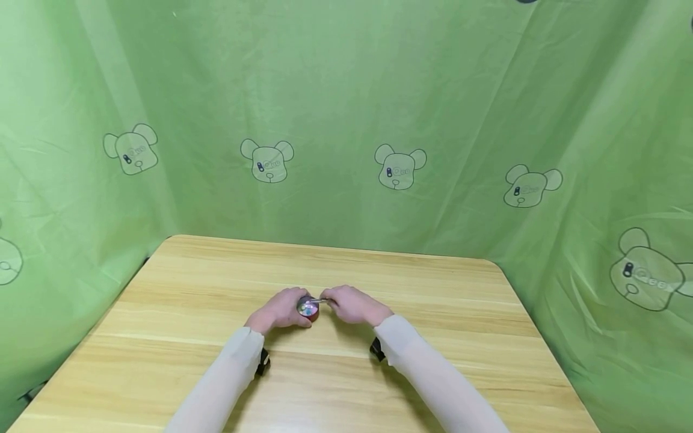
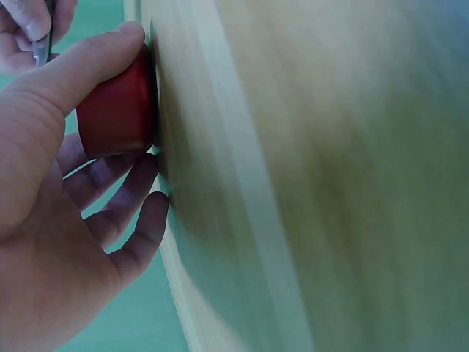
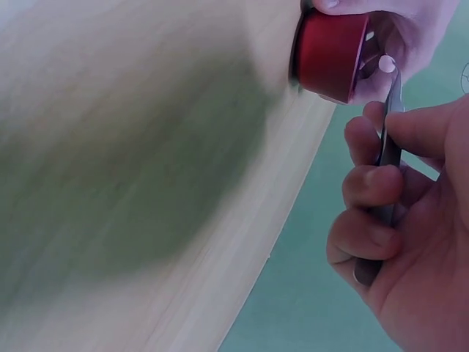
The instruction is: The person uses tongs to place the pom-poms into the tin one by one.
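A short red round container [image 1: 310, 315] stands on the table in the head view, with white, blue and pink spots showing at its top. My left hand [image 2: 66, 161] grips its side, the thumb on one side and fingers on the other; its smooth red wall [image 2: 117, 110] faces the left wrist view. My right hand [image 3: 410, 213] holds slim metal tweezers [image 3: 390, 150] between thumb and curled fingers. At their tip is a small pale round piece [image 3: 386, 64], close by the container's open-looking top face. In the head view, the tweezers [image 1: 316, 300] reach leftward over the container's rim.
The light wood table [image 1: 433, 288] extends around both hands. Green curtains [image 1: 335, 90] with bear-head outlines hang behind it and at both sides. A dark device [image 1: 263, 362] sits at the left wrist, another device [image 1: 378, 349] at the right.
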